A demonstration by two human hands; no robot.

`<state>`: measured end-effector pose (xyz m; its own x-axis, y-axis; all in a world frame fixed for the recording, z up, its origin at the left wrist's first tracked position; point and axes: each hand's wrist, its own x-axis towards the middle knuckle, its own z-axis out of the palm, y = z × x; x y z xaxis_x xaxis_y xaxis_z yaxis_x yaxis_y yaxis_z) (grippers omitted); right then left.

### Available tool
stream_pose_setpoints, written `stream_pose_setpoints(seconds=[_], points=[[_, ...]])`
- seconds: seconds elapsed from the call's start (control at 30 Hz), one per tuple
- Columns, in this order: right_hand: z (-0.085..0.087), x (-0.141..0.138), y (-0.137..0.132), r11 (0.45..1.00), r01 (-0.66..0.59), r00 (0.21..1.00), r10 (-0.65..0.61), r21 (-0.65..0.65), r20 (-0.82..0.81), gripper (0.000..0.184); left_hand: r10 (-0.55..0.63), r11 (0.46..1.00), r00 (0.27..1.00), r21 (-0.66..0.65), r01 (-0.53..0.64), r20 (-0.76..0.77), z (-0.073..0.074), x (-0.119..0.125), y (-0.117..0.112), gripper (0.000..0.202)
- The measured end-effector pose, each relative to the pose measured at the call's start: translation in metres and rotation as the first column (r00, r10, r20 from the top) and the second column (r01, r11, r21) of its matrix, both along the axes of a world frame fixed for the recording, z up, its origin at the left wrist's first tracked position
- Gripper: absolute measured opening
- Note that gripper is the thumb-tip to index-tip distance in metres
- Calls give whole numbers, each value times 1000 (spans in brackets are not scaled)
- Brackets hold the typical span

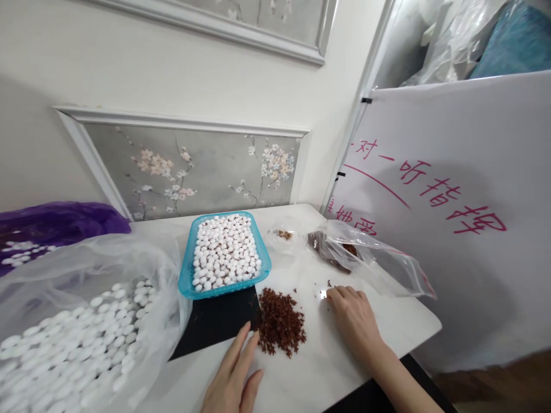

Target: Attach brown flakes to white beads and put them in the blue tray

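The left hand (233,371), fingers loosely spread, is beside the red-brown heap of spiky bits (280,321) on the worktop (303,381). The right hand (355,318) is curled near stray bits (329,283); whether it pinches anything, I cannot tell. Gathering seems in hand; the next move calls for light fingertips.

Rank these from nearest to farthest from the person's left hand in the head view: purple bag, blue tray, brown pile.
From the left hand:
1. Brown pile: just right of the fingertips.
2. Blue tray: beyond the fingertips, toward the wall.
3. Purple bag: at the far left.
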<state>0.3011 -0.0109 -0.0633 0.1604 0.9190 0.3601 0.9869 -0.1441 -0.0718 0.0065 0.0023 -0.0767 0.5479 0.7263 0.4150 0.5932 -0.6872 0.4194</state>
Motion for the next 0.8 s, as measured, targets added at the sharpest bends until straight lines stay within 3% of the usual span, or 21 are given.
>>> stream_pose_setpoints(seconds=[0.13, 0.3, 0.37, 0.47, 0.63, 0.7, 0.8], points=[[0, -2, -2, 1000, -2, 1000, 1, 25, 3, 27, 0, 1000, 1000, -10, 0, -8, 1, 0, 0, 53], [12, -7, 6, 994, -27, 994, 38, 106, -105, 25, -6, 999, 1000, -40, 7, 17, 0, 1, 1, 55], [21, -12, 22, 989, -55, 984, 77, 137, -158, 22, -14, 999, 1000, -33, 14, 5, 0, 1, 1, 54], [39, -18, 67, 985, -78, 973, 109, 156, -205, 11, -19, 1000, 1000, -2, 19, -14, -1, 1, 1, 52], [64, -14, 150, 986, -126, 949, 151, 105, -278, 26, -17, 999, 999, 34, 18, -40, -3, -1, 2, 50], [70, -12, 162, 988, -115, 940, 142, 104, -310, 26, -27, 998, 999, 48, 29, -45, -4, -1, 2, 50], [74, -12, 141, 989, -73, 928, 115, 129, -354, 24, -27, 999, 999, 46, 29, -42, -4, -1, 2, 50]])
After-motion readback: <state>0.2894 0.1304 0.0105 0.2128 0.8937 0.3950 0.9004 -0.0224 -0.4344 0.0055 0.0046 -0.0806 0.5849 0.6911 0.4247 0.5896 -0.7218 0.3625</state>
